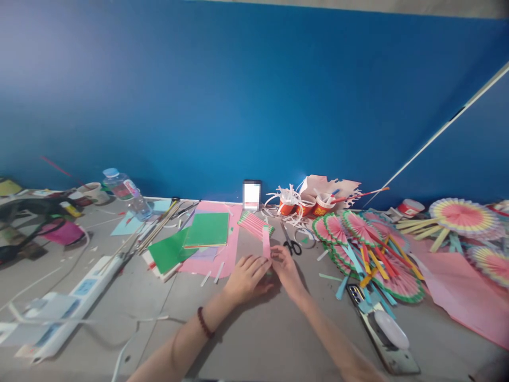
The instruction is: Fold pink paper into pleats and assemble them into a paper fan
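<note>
Grey table: left hand and right hand partly hide a pink strip.

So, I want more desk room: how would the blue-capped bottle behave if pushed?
The bottle could tip or roll, given its long, round body. Its clear walls look like thin plastic, so they may dent if squeezed hard.

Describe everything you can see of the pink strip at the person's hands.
The pink strip is narrow and looks like paper, with a pale green tip at its far end. It points away from the person, that end overlapping the striped pink-and-green piece in view. The fingers of the left hand and right hand meet at its near end, partly hiding it; folds are too small to make out.
</note>
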A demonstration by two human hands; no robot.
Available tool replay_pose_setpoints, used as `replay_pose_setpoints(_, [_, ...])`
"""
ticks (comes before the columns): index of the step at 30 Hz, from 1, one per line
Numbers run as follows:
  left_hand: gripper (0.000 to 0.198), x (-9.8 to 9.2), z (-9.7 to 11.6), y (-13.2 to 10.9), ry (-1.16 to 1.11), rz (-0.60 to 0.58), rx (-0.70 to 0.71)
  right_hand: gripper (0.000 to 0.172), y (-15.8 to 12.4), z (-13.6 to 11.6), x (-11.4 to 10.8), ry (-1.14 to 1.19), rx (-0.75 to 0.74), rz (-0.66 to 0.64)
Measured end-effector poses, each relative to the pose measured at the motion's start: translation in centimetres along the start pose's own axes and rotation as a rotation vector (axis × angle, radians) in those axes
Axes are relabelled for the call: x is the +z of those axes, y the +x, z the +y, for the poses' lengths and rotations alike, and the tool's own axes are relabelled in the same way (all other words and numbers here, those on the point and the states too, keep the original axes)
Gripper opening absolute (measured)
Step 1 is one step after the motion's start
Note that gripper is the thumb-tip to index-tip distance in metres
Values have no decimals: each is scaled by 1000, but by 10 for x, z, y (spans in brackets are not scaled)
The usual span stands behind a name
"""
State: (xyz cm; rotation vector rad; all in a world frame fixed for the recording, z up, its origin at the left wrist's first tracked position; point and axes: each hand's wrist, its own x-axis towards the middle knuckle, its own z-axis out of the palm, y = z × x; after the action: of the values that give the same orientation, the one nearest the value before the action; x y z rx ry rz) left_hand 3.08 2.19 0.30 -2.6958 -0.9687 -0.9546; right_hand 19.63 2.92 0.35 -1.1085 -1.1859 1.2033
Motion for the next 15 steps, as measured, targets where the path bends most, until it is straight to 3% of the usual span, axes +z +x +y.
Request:
replay_pose_setpoints(8, [28,0,-10,-4,-30,44,-21,26,2,3,-1,1,48,-99])
replay_pose_setpoints(11, [25,-3,-11,-5,-81,79,-104,26,2,5,-4,-170,-70,-104])
replay_pose_setpoints(15, [20,-10,-11,-5,-231,161,-196,24,3,5,-12,-549,-327,-17])
